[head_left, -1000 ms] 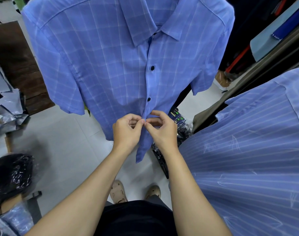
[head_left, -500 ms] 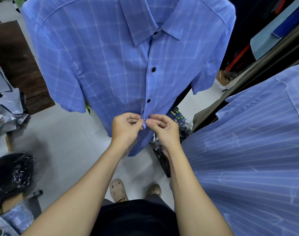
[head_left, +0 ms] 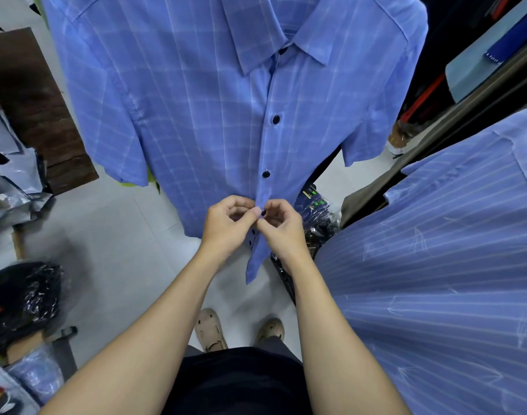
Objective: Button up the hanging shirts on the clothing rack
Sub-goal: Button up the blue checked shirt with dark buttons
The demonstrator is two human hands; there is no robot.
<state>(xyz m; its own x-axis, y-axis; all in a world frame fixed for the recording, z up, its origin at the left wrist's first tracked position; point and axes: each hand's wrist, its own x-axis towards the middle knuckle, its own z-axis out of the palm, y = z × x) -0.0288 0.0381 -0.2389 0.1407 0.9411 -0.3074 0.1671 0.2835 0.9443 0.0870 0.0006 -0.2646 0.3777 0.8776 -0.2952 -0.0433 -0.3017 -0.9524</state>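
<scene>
While the checked shirt [head_left: 196, 115] hangs, left hand [head_left: 226, 227] and right hand [head_left: 281, 229] pinch its placket — each grip beside a dark button [head_left: 263, 212].

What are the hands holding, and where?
Both hands, left and right, pinch the blue checked shirt at its front button strip, around a dark button.

Blue checked short-sleeved shirt [head_left: 196, 115]: shoulders and collar top cut off by upper edge; hanger unseen. Blue white-striped shirt [head_left: 436, 280]: cut off at right and lower edges. Dark plastic-wrapped bundle [head_left: 316, 211]: largely hidden behind shirt and right hand [head_left: 281, 227]; label print unreadable.
</scene>
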